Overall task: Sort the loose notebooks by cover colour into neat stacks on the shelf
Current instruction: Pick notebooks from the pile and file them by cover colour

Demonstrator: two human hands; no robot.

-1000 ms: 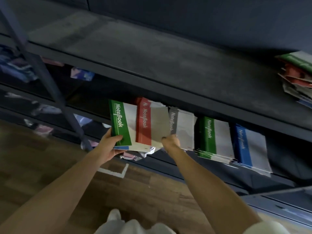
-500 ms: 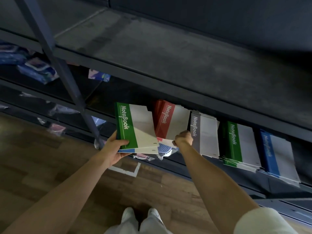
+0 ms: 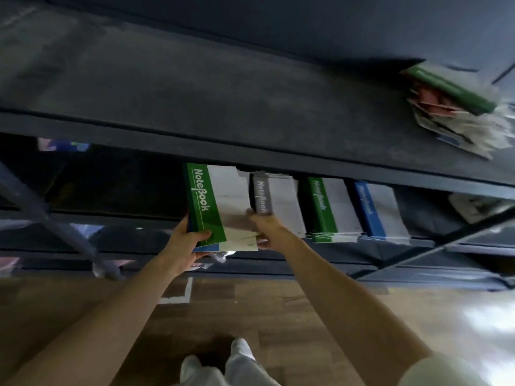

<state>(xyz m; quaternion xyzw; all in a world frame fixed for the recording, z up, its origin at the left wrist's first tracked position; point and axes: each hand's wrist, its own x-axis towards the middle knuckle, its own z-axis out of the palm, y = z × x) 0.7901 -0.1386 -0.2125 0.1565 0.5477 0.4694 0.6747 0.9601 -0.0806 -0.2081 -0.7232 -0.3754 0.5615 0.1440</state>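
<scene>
1. Curling the fingers of the left hand [image 3: 189, 242] round the lower left corner of a small held bundle, thumb pressing down on the green notebook [image 3: 214, 204] on top, a blue cover [image 3: 206, 248] peeking out beneath.
2. Reaching in with the right hand [image 3: 264, 227] at the bundle's lower right edge, just beside the grey notebook stack [image 3: 276, 201]; too blurred to tell whether these fingers are pinching anything.
3. Holding the bundle tilted at the front of the lower shelf [image 3: 348, 250], left of the grey notebook stack, the green stack [image 3: 328, 207] and the blue stack [image 3: 376, 210].
4. Lying far right on the upper shelf [image 3: 195, 93]: a loose mixed pile [image 3: 451, 107].
5. Standing on a wood floor [image 3: 264, 307].
</scene>
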